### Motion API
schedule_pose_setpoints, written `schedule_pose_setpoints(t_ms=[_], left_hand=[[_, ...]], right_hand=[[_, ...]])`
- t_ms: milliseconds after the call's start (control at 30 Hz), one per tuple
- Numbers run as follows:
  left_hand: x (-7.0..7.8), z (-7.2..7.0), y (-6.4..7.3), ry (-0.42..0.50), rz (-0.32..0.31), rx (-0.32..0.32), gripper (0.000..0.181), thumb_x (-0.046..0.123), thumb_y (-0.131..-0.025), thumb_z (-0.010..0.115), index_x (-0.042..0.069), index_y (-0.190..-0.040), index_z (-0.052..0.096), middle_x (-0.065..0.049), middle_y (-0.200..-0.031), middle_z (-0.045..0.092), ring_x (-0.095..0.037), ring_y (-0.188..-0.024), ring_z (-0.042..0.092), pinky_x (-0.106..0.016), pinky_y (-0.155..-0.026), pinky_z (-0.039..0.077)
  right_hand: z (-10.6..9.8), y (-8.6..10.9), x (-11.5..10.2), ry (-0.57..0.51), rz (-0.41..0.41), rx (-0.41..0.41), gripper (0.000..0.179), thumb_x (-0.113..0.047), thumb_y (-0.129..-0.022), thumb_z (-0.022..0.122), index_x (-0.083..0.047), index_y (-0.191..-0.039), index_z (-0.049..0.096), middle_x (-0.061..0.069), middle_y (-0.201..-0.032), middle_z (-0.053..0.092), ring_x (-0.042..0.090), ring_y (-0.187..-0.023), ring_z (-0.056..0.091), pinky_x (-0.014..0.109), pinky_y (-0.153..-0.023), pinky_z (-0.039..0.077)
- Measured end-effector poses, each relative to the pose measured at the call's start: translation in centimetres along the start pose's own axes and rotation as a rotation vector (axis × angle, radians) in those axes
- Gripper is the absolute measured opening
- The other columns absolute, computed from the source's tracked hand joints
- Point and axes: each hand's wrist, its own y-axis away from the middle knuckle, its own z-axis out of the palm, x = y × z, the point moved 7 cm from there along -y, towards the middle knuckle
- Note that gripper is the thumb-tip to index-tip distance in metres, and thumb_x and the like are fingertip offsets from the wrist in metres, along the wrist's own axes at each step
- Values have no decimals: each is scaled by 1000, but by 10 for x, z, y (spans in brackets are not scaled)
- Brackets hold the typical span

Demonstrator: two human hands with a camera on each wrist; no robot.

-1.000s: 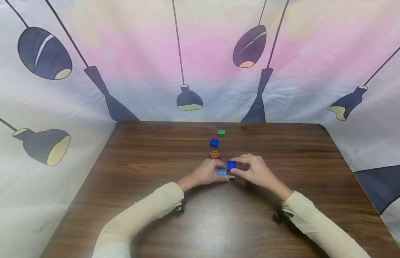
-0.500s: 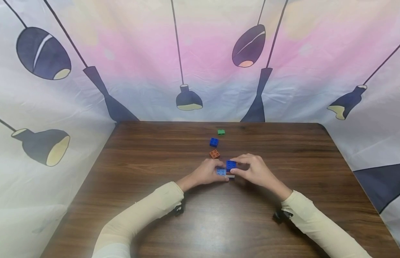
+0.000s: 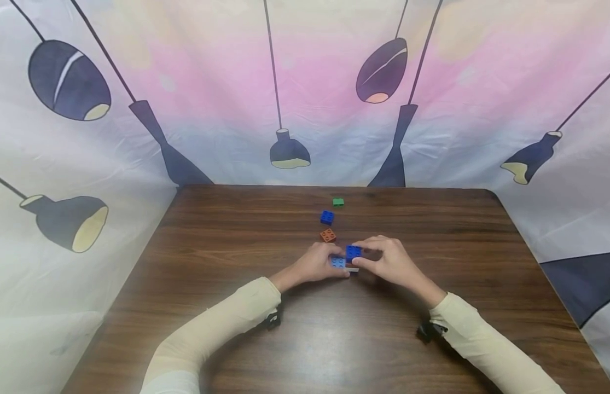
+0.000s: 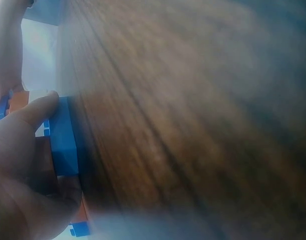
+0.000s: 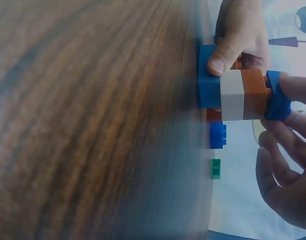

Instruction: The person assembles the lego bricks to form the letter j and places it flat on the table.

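My left hand (image 3: 317, 262) grips a light blue brick (image 5: 208, 92) by its sides, low at the table. On that brick stands a white brick (image 5: 232, 95), with an orange brick (image 5: 254, 95) stacked on the white one. My right hand (image 3: 387, 258) pinches a dark blue brick (image 5: 278, 96) between thumb and fingers at the top of this stack. In the right wrist view the dark blue brick sits tilted against the orange brick, and some of the orange studs show between them. From the head view, the dark blue brick mostly hides the orange one.
Beyond my hands, a loose orange-brown brick (image 3: 327, 235), a second dark blue brick (image 3: 326, 217) and a small green brick (image 3: 338, 202) lie in a rough line on the wooden table (image 3: 236, 219). A printed cloth (image 3: 211, 82) hangs behind the table's far edge.
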Motion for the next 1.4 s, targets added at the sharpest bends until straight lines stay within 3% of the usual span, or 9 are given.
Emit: schedule_pose_setpoints(t_ms=[667, 1000, 1400], left_hand=[[-2, -2, -2, -6, 6, -1, 43, 38, -83, 85, 9, -114, 76, 1, -103, 75, -4, -82, 62, -19, -72, 50], [-3, -1, -2, -8, -12, -6, 42, 37, -84, 85, 10, -114, 75, 1, -104, 75, -4, -83, 62, -19, -72, 49], [0, 0, -2, -12, -11, -12, 43, 37, -84, 84, 9, -115, 75, -1, -107, 75, -6, -86, 64, -20, -75, 50]], right_hand=[[3, -4, -9, 116, -92, -8, 33, -26, -87, 83, -10, -115, 78, 4, -106, 77, 18, -94, 69, 38, -75, 57], [2, -8, -10, 135, -89, -64, 34, -30, -89, 82, -11, -116, 78, 2, -108, 77, 15, -93, 66, 37, -76, 54], [4, -3, -9, 250, -139, -33, 36, -34, -86, 84, -11, -113, 79, 0, -104, 77, 15, -92, 65, 38, -76, 56]])
